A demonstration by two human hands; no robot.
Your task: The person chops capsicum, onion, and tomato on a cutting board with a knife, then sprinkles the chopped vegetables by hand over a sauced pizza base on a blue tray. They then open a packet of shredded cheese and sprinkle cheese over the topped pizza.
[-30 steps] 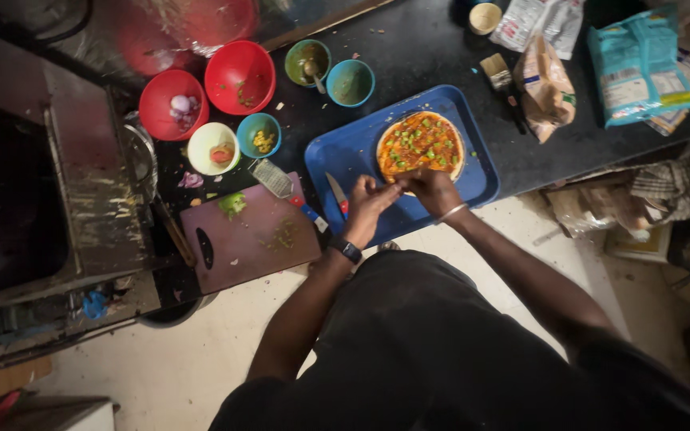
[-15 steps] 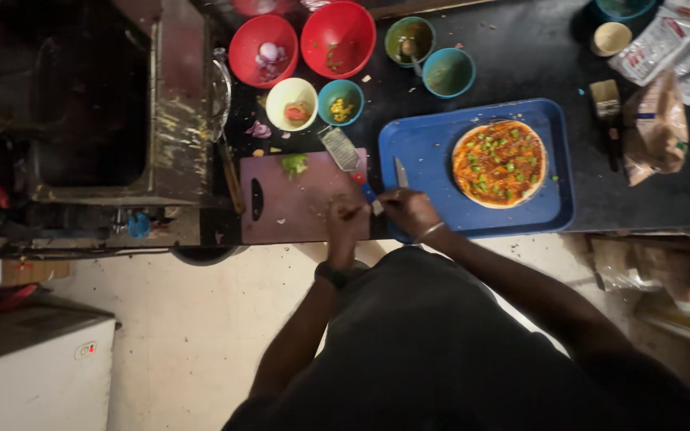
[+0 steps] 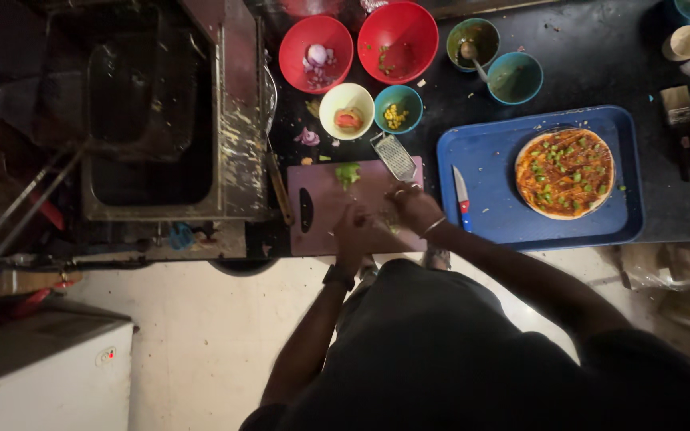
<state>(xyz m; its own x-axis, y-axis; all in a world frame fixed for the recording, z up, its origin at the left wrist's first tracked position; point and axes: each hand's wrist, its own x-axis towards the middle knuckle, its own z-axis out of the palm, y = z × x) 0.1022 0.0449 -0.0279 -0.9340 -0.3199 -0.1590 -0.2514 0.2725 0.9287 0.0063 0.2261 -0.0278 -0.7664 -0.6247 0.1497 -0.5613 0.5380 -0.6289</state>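
Both hands lie on the mauve plastic cutting board (image 3: 337,199). The left hand (image 3: 354,233) and right hand (image 3: 410,206) are close together; their grip is too blurred to tell. Chopped green vegetable (image 3: 349,173) sits at the board's far edge, a small metal grater (image 3: 394,156) just beside it.

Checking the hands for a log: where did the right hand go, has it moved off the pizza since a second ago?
Yes. The right hand has left the pizza on the blue tray and now sits over the cutting board beside the tray.
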